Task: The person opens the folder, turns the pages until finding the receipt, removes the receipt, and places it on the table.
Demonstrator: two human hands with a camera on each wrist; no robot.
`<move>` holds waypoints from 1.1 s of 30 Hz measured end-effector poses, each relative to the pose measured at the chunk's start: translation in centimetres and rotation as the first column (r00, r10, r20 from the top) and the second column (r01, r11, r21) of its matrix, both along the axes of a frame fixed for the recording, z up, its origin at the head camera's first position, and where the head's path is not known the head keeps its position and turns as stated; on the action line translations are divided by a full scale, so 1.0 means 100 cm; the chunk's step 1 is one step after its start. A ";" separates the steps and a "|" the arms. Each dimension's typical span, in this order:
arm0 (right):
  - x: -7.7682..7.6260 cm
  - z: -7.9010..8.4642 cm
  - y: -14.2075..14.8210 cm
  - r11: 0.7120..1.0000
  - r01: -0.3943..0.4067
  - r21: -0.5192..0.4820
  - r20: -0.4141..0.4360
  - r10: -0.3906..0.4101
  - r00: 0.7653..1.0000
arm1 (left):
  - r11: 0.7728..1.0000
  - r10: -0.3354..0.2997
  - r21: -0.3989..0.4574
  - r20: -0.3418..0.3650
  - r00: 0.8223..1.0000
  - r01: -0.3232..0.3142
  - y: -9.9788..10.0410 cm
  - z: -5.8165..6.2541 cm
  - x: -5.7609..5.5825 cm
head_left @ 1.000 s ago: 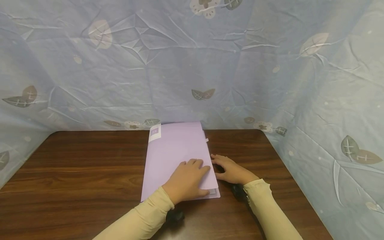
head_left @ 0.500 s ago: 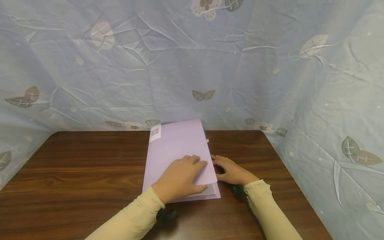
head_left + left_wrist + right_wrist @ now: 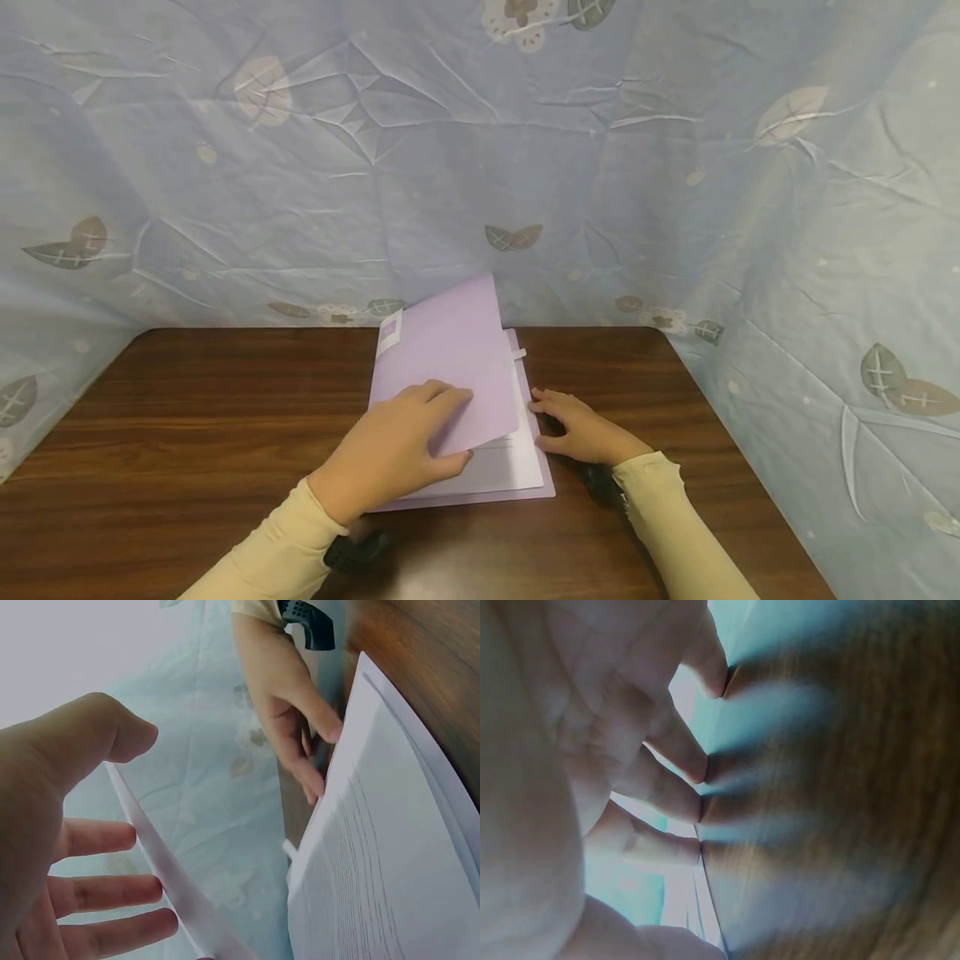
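Folder cover (image 3: 476, 346) lifted higher; left fingers (image 3: 448, 400) touching it.

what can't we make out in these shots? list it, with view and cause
Wording on the label: head view, too small.
Text on the page: left wrist view, lines too fine and slanted.
Page's upper part: head view, hidden by the raised cover.
Whether the right hand touches the folder: right wrist view, blurred.
Left sleeve, upper part: head view, cut off by bottom edge.
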State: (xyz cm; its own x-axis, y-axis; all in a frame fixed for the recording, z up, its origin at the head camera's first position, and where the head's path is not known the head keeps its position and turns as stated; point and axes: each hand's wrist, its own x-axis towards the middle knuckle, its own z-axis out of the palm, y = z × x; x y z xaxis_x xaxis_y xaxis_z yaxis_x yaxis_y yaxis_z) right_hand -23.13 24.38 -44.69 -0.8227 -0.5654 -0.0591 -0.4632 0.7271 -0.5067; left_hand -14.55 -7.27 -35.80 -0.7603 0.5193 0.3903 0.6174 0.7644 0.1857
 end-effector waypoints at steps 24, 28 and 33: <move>0.003 0.003 -0.004 0.999 0.033 0.022 0.026 -0.033 0.999 | 0.974 -0.204 -0.012 -0.467 0.860 0.224 -0.085 0.013 0.011; 0.002 0.002 -0.004 0.999 0.029 0.022 0.026 -0.030 0.999 | 0.958 -0.260 -0.074 -0.639 0.724 0.278 -0.092 0.023 0.017; 0.000 0.001 -0.003 0.999 0.024 0.033 0.020 -0.025 0.999 | 0.971 -0.238 -0.180 -0.706 0.667 0.156 -0.104 0.028 0.032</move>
